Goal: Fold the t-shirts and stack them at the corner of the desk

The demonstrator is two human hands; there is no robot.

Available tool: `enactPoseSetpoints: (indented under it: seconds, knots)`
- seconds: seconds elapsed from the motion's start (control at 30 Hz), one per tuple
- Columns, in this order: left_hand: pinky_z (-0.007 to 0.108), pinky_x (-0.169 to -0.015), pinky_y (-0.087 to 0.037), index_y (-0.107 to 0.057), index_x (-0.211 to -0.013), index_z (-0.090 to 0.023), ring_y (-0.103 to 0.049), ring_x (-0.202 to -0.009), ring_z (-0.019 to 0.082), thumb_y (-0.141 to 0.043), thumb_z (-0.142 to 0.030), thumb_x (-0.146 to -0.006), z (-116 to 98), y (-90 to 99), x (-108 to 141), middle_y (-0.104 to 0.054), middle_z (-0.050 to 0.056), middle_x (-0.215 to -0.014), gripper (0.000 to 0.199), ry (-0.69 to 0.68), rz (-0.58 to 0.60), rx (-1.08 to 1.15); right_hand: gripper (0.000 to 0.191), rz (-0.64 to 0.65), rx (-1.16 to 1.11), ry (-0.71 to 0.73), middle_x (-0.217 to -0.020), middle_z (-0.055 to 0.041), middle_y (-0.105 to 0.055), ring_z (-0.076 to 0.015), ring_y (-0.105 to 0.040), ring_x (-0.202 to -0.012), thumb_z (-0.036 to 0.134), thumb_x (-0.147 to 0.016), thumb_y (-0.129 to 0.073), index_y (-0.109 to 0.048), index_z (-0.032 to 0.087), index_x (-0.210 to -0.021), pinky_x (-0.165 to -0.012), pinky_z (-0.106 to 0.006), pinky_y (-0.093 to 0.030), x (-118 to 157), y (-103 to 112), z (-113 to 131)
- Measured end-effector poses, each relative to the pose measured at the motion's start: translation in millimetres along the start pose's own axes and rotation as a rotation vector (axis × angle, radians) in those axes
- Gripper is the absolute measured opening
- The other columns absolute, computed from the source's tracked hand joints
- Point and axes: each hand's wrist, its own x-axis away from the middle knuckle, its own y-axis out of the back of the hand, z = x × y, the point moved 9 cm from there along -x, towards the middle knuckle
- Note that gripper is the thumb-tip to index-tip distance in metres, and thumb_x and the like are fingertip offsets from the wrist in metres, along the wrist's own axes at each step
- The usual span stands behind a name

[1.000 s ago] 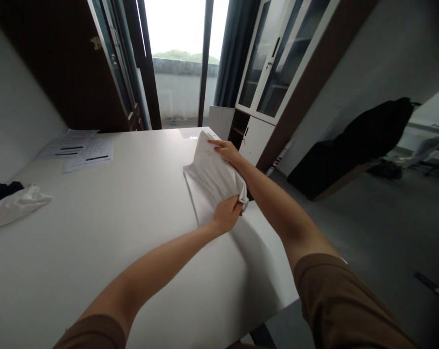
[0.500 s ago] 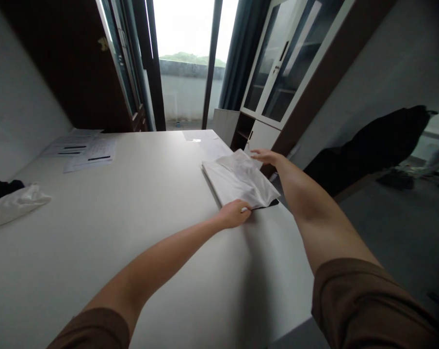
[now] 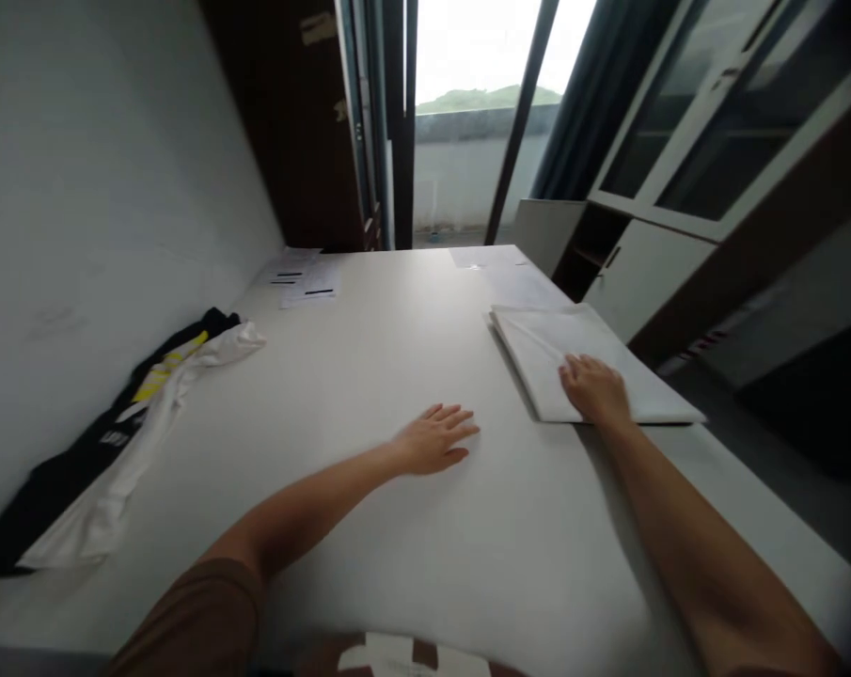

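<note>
My right hand rests palm-down on top of a neat flat white stack, its fingers slightly curled but not gripping. Whether the stack's smooth top is folded cloth or plastic wrapping, I cannot tell; a thin dark layer shows at its near lower edge. It lies by the right edge of the white table. To the left of the stack and apart from it, my left hand is open, fingers spread over the bare tabletop, holding nothing.
Along the wall on the left lie a black garment with yellow markings and a white cloth. Papers with black bars sit at the far left, clear sheets at the far right. A cabinet stands beyond the right edge.
The white stack's top, rumpled and lifted before, now lies flat. My left hand has let go and moved left of it; my right hand has come from its far edge onto its top. The view has turned left.
</note>
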Motion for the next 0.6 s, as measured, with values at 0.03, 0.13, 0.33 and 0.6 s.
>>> enactPoseSetpoints:
  seconds: [0.03,0.13,0.33,0.6]
  knots:
    - [0.049,-0.127,-0.017,-0.044,-0.155,-0.030,-0.026,-0.156,0.026,-0.048,-0.044,-0.105,20.5,7.4,18.8,-0.033,0.007,-0.167,0.052,0.072,-0.007,-0.026,0.045,-0.006,0.009,0.006,-0.138,-0.0219,-0.061,-0.0310,-0.052,-0.130,0.035,-0.104,-0.040,-0.062,0.015,-0.137,-0.107,-0.046,-0.036,1.3,-1.5,0.7]
    - [0.049,-0.127,-0.016,-0.042,-0.157,-0.029,-0.023,-0.157,0.026,-0.045,-0.045,-0.105,92.8,33.7,85.1,-0.029,0.007,-0.169,0.055,0.372,-0.055,-0.118,0.045,-0.049,0.036,0.023,-0.141,-0.0230,-0.058,-0.0315,-0.050,-0.132,0.037,-0.105,-0.036,-0.063,0.018,-0.135,-0.105,-0.047,-0.035,6.0,-0.9,6.5]
    - [0.052,-0.124,-0.016,-0.042,-0.157,-0.024,-0.025,-0.154,0.032,-0.040,-0.045,-0.104,213.6,104.7,257.6,-0.032,0.011,-0.167,0.056,1.010,-0.148,-0.353,0.049,-0.109,0.029,0.093,-0.143,-0.0208,-0.059,-0.0311,-0.045,-0.137,0.039,-0.106,-0.028,-0.063,0.018,-0.134,-0.107,-0.049,-0.030,26.0,6.2,33.1]
    - [0.046,-0.108,-0.035,-0.056,-0.137,-0.007,-0.046,-0.132,0.037,-0.047,-0.039,-0.097,234.4,191.1,465.8,-0.053,0.024,-0.143,0.052,1.548,-0.379,-0.735,0.046,-0.175,-0.056,0.100,-0.133,-0.0175,-0.067,-0.0303,-0.056,-0.128,0.039,-0.104,-0.030,-0.066,0.020,-0.127,-0.107,-0.050,-0.032,28.0,9.2,40.4]
